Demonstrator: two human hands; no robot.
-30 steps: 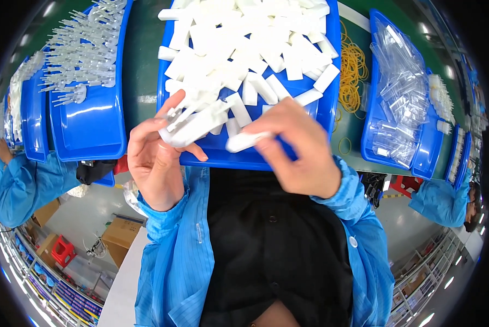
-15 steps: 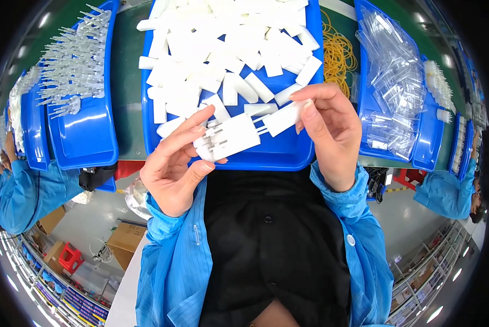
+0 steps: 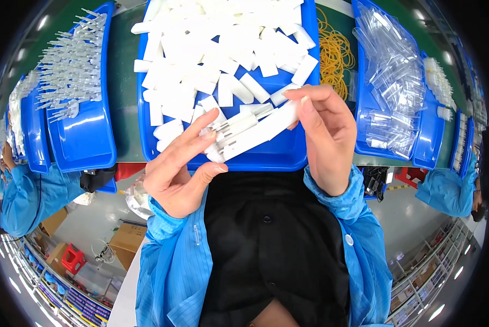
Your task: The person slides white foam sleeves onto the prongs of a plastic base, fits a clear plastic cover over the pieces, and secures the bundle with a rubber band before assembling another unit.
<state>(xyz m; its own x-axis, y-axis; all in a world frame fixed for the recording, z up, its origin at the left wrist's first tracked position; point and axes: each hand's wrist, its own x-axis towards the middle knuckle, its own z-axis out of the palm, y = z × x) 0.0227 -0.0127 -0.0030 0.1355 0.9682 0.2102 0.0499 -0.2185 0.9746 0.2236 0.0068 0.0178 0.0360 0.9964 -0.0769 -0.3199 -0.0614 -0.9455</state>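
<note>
My left hand [image 3: 182,169] grips the rounded white base [image 3: 214,148] of a pronged plastic part between thumb and fingers. From that base, thin rods run up to the right, with white block-shaped pieces [image 3: 247,144] around some of them. The thumb and fingers of my right hand [image 3: 329,136] pinch the right end of a white block [image 3: 282,117], which lies in line with the lower side of the part. Whether a rod is inside this block is hidden. Both hands are over the near edge of a blue tray [image 3: 288,155] heaped with white blocks [image 3: 201,49].
At the left, a blue tray [image 3: 83,141] holds several white pronged parts [image 3: 73,62]. Yellow rubber bands [image 3: 334,57] lie right of the middle tray, beside a blue tray of clear plastic sleeves [image 3: 389,71]. People in blue sleeves [image 3: 446,188] sit at both sides.
The block in my right hand has moved left and down against the part, closing the gap where rods showed. The part has turned in my left hand, showing more rods.
</note>
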